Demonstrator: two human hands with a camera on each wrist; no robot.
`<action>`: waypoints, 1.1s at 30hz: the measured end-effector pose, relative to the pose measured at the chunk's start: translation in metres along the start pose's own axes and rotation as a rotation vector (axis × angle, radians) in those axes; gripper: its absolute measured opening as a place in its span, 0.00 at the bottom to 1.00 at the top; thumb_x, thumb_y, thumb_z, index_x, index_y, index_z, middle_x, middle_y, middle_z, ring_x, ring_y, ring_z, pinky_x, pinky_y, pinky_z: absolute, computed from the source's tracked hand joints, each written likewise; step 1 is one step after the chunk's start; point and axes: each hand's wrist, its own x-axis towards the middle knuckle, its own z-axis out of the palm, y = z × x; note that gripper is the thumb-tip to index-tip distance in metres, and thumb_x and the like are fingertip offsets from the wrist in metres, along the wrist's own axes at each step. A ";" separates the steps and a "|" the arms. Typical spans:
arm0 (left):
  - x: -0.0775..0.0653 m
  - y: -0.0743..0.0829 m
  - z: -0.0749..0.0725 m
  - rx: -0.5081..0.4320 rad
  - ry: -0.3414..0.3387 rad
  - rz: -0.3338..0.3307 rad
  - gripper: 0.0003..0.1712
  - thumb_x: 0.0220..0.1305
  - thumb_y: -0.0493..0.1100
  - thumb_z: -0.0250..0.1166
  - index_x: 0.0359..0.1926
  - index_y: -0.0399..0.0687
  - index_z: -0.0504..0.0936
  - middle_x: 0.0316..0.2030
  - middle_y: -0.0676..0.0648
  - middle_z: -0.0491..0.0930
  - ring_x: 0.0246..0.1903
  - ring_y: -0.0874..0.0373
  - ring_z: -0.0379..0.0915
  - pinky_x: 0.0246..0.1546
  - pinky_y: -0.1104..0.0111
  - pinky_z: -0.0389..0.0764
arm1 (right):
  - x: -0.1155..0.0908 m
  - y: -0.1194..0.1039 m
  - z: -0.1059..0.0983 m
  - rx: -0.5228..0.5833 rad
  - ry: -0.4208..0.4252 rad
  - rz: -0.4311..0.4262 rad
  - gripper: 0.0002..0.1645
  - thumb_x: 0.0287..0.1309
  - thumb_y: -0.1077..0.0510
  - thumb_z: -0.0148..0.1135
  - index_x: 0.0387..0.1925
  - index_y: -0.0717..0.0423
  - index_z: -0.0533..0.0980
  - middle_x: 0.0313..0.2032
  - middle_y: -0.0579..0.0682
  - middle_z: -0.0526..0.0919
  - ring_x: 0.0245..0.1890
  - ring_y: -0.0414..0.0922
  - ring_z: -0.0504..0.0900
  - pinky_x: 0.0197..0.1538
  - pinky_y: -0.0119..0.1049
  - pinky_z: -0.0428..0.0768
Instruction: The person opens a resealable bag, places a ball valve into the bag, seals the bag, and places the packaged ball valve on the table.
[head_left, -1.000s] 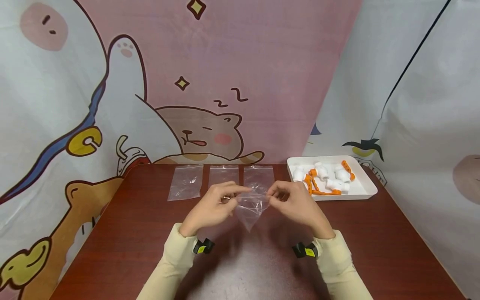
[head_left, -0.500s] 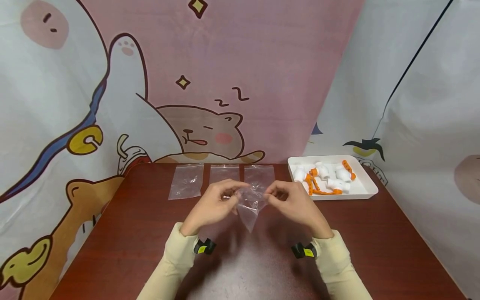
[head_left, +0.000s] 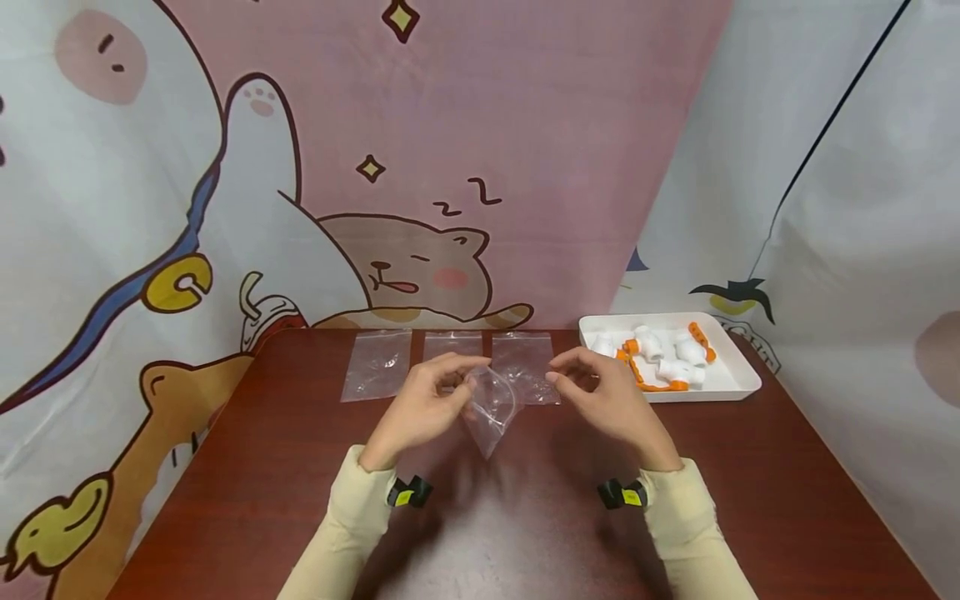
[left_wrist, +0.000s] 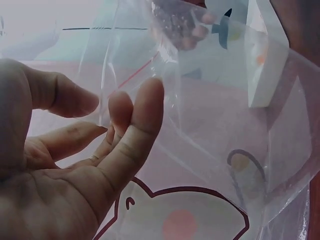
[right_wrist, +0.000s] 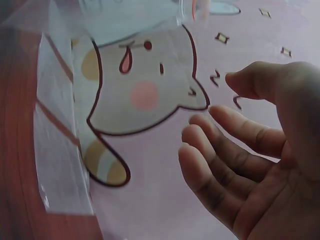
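Observation:
A clear plastic zip bag (head_left: 491, 417) hangs with its corner down from my left hand (head_left: 427, 404), which pinches its upper edge between thumb and fingers. The left wrist view shows the bag (left_wrist: 210, 120) spread beyond the fingertips, its mouth parted, with a thin red line near the edge. Just right of the bag, my right hand (head_left: 611, 404) is apart from it. In the right wrist view that hand (right_wrist: 245, 145) holds nothing; its thumb and fingers are loosely bent with a gap between them.
Clear bags lie flat in a row at the back: a left bag (head_left: 377, 367), a middle bag (head_left: 453, 343) and a right bag (head_left: 525, 367). A white tray (head_left: 701, 396) at back right holds several white pieces (head_left: 680, 372) with orange parts. A cartoon-printed cloth (head_left: 540, 167) hangs behind the table.
My right hand has let go of the bag and moved right. The bag, still in my left hand, has swung a little left and its mouth has opened.

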 end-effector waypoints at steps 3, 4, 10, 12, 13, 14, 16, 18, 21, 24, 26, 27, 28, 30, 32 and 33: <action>0.000 0.001 -0.002 -0.004 0.013 -0.009 0.21 0.72 0.33 0.58 0.62 0.50 0.82 0.44 0.47 0.83 0.26 0.55 0.84 0.32 0.64 0.87 | 0.002 0.009 -0.007 -0.013 0.030 0.002 0.14 0.65 0.51 0.70 0.50 0.50 0.82 0.39 0.45 0.89 0.36 0.43 0.85 0.39 0.31 0.83; 0.000 0.001 -0.002 -0.009 0.015 -0.013 0.21 0.72 0.33 0.58 0.62 0.49 0.82 0.44 0.46 0.83 0.26 0.55 0.84 0.32 0.64 0.87 | 0.003 0.013 -0.009 -0.025 0.036 0.002 0.16 0.65 0.51 0.70 0.51 0.50 0.82 0.41 0.46 0.89 0.37 0.44 0.85 0.41 0.32 0.84; 0.000 0.002 -0.004 -0.022 0.025 -0.021 0.21 0.73 0.33 0.58 0.62 0.50 0.82 0.44 0.40 0.82 0.26 0.54 0.84 0.31 0.65 0.86 | 0.006 0.031 -0.025 -0.145 0.027 0.059 0.26 0.65 0.46 0.69 0.61 0.50 0.77 0.54 0.53 0.86 0.48 0.53 0.86 0.52 0.52 0.85; 0.000 0.003 -0.004 -0.024 0.029 -0.019 0.20 0.73 0.33 0.59 0.61 0.51 0.83 0.43 0.42 0.82 0.26 0.54 0.84 0.31 0.65 0.86 | 0.007 0.038 -0.032 -0.192 0.020 0.070 0.30 0.64 0.45 0.69 0.63 0.51 0.76 0.58 0.55 0.84 0.52 0.56 0.84 0.56 0.56 0.83; -0.001 0.003 -0.004 -0.027 0.030 -0.016 0.21 0.72 0.33 0.58 0.62 0.50 0.83 0.42 0.42 0.82 0.26 0.53 0.84 0.31 0.65 0.86 | 0.008 0.042 -0.035 -0.218 0.013 0.074 0.32 0.64 0.44 0.69 0.65 0.52 0.75 0.60 0.56 0.82 0.54 0.58 0.83 0.57 0.58 0.81; -0.001 0.003 -0.004 -0.028 0.031 -0.013 0.20 0.72 0.33 0.59 0.61 0.50 0.83 0.42 0.41 0.82 0.25 0.52 0.84 0.31 0.65 0.86 | 0.009 0.046 -0.039 -0.240 0.006 0.079 0.34 0.64 0.44 0.69 0.66 0.52 0.74 0.61 0.58 0.81 0.56 0.59 0.81 0.59 0.60 0.79; -0.001 0.003 -0.005 -0.032 0.032 -0.007 0.20 0.72 0.33 0.59 0.61 0.49 0.83 0.42 0.40 0.82 0.25 0.51 0.84 0.31 0.65 0.86 | 0.011 0.052 -0.047 -0.281 -0.022 0.097 0.36 0.64 0.44 0.69 0.68 0.54 0.72 0.63 0.60 0.79 0.58 0.62 0.79 0.61 0.63 0.77; -0.001 0.003 -0.006 -0.034 0.032 -0.004 0.20 0.72 0.33 0.59 0.61 0.48 0.83 0.43 0.37 0.82 0.25 0.50 0.84 0.31 0.65 0.86 | 0.014 0.058 -0.055 -0.316 -0.054 0.116 0.39 0.64 0.43 0.69 0.70 0.56 0.70 0.65 0.64 0.76 0.60 0.64 0.77 0.63 0.65 0.75; -0.001 0.002 -0.006 -0.033 0.030 -0.008 0.20 0.72 0.33 0.58 0.61 0.49 0.83 0.44 0.36 0.82 0.26 0.47 0.84 0.30 0.65 0.86 | 0.017 0.070 -0.066 -0.355 -0.100 0.151 0.41 0.64 0.43 0.68 0.71 0.57 0.67 0.68 0.67 0.72 0.62 0.67 0.74 0.64 0.67 0.73; 0.000 0.001 -0.006 -0.031 0.026 -0.013 0.20 0.73 0.33 0.58 0.61 0.50 0.83 0.44 0.36 0.82 0.27 0.46 0.84 0.30 0.65 0.86 | 0.020 0.085 -0.075 -0.383 -0.135 0.178 0.42 0.64 0.44 0.67 0.72 0.59 0.66 0.69 0.69 0.70 0.65 0.68 0.72 0.65 0.69 0.71; 0.000 0.001 -0.006 -0.031 0.025 -0.015 0.21 0.72 0.33 0.58 0.62 0.50 0.82 0.45 0.37 0.83 0.27 0.47 0.84 0.30 0.65 0.86 | 0.022 0.097 -0.079 -0.398 -0.152 0.191 0.43 0.64 0.44 0.67 0.72 0.60 0.66 0.69 0.70 0.69 0.67 0.68 0.70 0.67 0.69 0.68; 0.000 0.001 -0.007 -0.031 0.024 -0.013 0.21 0.72 0.33 0.58 0.62 0.50 0.82 0.45 0.37 0.82 0.27 0.47 0.84 0.30 0.65 0.86 | 0.023 0.103 -0.082 -0.408 -0.161 0.199 0.43 0.64 0.44 0.67 0.72 0.61 0.66 0.69 0.70 0.69 0.67 0.69 0.69 0.67 0.70 0.67; -0.001 0.001 -0.007 -0.034 0.024 -0.011 0.21 0.72 0.33 0.58 0.62 0.49 0.82 0.45 0.36 0.82 0.27 0.47 0.84 0.30 0.65 0.86 | 0.023 0.108 -0.083 -0.415 -0.170 0.209 0.43 0.64 0.45 0.67 0.72 0.62 0.65 0.70 0.71 0.68 0.68 0.70 0.68 0.68 0.71 0.66; -0.001 0.002 -0.007 -0.035 0.024 -0.008 0.21 0.72 0.33 0.58 0.62 0.49 0.82 0.45 0.36 0.82 0.27 0.47 0.84 0.30 0.65 0.86 | 0.024 0.118 -0.087 -0.433 -0.186 0.234 0.44 0.64 0.44 0.67 0.72 0.64 0.65 0.70 0.72 0.67 0.68 0.71 0.67 0.68 0.71 0.65; -0.002 0.002 -0.007 -0.038 0.025 -0.006 0.21 0.72 0.33 0.59 0.62 0.48 0.82 0.44 0.35 0.82 0.27 0.46 0.84 0.30 0.66 0.86 | 0.024 0.127 -0.089 -0.450 -0.201 0.265 0.45 0.64 0.44 0.67 0.72 0.65 0.65 0.70 0.73 0.66 0.68 0.71 0.66 0.68 0.71 0.65; -0.002 0.003 -0.007 -0.039 0.025 -0.004 0.21 0.72 0.33 0.59 0.62 0.48 0.82 0.43 0.35 0.81 0.27 0.45 0.84 0.30 0.66 0.86 | 0.024 0.131 -0.090 -0.456 -0.207 0.279 0.45 0.64 0.43 0.66 0.72 0.65 0.64 0.69 0.73 0.66 0.68 0.71 0.67 0.68 0.71 0.65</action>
